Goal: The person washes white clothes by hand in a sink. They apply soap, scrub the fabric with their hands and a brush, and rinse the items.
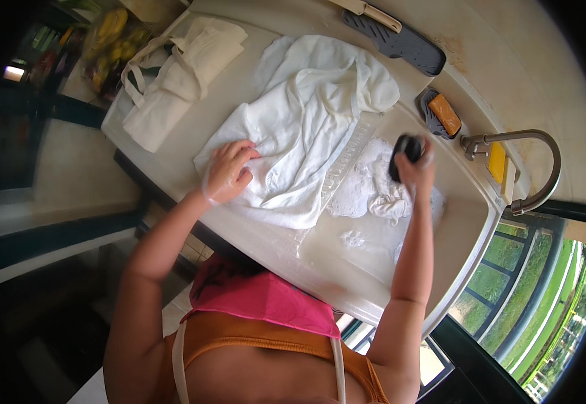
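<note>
A wet white cloth (293,136) lies spread and wrinkled over the sink's sloped washboard side. My left hand (230,171), fingers apart and suds on the wrist, rests on the cloth's left edge. In my right hand (419,164) is a dark scrubbing brush (405,151), held above the basin and slightly blurred. Below and beside the brush, a bunched white cloth (389,197) sits in soapy water among white foam (351,197). Part of the ridged washboard (346,156) shows at the spread cloth's right edge.
A folded cream cloth bag (172,96) lies on the sink's left end. Along the back are a grey tray (394,45) with a light-handled tool (379,17), an orange soap bar (444,115) on a soap dish (429,118), a curved faucet (550,146) and a yellow sponge (497,161).
</note>
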`<state>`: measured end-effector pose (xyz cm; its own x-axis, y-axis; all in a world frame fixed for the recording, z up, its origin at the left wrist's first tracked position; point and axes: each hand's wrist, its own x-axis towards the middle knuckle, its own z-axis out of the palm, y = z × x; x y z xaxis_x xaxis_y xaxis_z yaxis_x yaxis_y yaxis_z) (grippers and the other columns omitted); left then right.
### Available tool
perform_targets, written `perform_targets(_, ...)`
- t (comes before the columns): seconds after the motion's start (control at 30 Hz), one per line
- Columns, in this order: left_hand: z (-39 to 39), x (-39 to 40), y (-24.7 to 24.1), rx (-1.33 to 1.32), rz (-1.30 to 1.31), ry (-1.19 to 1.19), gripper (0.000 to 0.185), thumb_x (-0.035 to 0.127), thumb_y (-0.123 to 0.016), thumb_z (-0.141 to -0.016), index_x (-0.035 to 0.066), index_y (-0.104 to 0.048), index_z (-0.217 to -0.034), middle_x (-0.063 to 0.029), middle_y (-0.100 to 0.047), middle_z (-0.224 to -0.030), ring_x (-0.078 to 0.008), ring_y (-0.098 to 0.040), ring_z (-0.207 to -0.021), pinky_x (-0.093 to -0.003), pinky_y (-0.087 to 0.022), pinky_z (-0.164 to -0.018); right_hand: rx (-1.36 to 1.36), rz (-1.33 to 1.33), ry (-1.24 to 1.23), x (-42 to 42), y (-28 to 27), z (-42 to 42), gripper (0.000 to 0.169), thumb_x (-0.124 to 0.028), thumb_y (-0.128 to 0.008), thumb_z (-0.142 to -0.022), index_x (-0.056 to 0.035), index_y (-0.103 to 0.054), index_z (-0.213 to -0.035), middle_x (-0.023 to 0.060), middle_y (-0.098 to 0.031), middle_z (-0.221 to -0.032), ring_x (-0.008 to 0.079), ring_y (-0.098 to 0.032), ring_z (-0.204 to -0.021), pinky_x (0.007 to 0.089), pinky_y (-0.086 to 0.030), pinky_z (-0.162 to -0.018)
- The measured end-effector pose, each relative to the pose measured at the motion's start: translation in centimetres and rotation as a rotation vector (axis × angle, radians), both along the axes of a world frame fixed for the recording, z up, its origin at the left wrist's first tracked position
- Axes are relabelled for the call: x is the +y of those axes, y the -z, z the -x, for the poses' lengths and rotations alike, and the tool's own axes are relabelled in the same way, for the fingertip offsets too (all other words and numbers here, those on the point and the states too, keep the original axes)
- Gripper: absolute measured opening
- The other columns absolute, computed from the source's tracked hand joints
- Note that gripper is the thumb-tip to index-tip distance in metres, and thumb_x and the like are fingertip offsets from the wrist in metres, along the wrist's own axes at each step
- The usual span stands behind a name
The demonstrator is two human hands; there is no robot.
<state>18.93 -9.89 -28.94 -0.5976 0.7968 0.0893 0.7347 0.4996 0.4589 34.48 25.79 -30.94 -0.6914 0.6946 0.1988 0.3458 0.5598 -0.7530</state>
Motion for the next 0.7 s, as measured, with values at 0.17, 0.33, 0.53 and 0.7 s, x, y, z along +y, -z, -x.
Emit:
perform_targets(0.17,-0.6,-0.6,-0.3,-0.016,0.032,-0.021,0.032,0.005,-0.054,-0.070,0.009,-0.055,-0.102,-0.0061,-0.048,-0.117,-0.0255,-0.045,-0.108,-0.0375,-0.031,-0.092,-0.004,-0.996,0.050,2.3,-11.6,11.3,0.066,-0.020,-0.070,-0.067,-0.0307,-0.042,-0.126,0.0072,-0.049,-0.117,0.0291,-0.048,-0.106,0.0441,-0.042,-0.084)
perform_targets(0.33,-0.6,-0.7,0.0,0.000,0.020,-0.021,0.031,0.006,-0.053,-0.071,0.010,-0.055,-0.102,-0.0057,-0.048,-0.118,-0.0256,-0.045,-0.108,-0.0375,-0.031,-0.091,-0.408,-1.201,0.052,2.7,-9.2,16.4,0.065,-0.042,-0.065,-0.073,-0.0346,-0.037,-0.131,-0.0017,-0.028,-0.140,0.0303,-0.024,-0.128,0.0659,-0.027,-0.087)
perform_targets(0.53,-0.3,-0.8,-0.3,-0.047,0.021,-0.016,0.031,0.006,-0.053,-0.072,0.011,-0.055,-0.102,-0.0060,-0.048,-0.118,-0.0257,-0.045,-0.108,-0.0377,-0.031,-0.091,-0.286,-1.258,-0.066,6.8,-5.7,17.8,0.068,-0.043,-0.061,-0.076,-0.0391,-0.027,-0.135,-0.0083,-0.020,-0.143,0.0289,-0.015,-0.133,0.0681,-0.027,-0.085)
perform_targets(0.7,-0.2,-0.9,-0.1,-0.048,0.025,-0.026,0.030,0.006,-0.054,-0.072,0.012,-0.056,-0.101,-0.0063,-0.048,-0.117,-0.0252,-0.045,-0.108,-0.0373,-0.031,-0.091,-0.349,-1.148,-0.123,4.5,-7.5,17.0,0.076,-0.037,-0.065,-0.075,-0.0429,-0.021,-0.136,-0.0089,-0.014,-0.145,0.0248,-0.012,-0.134,0.0738,-0.019,-0.087)
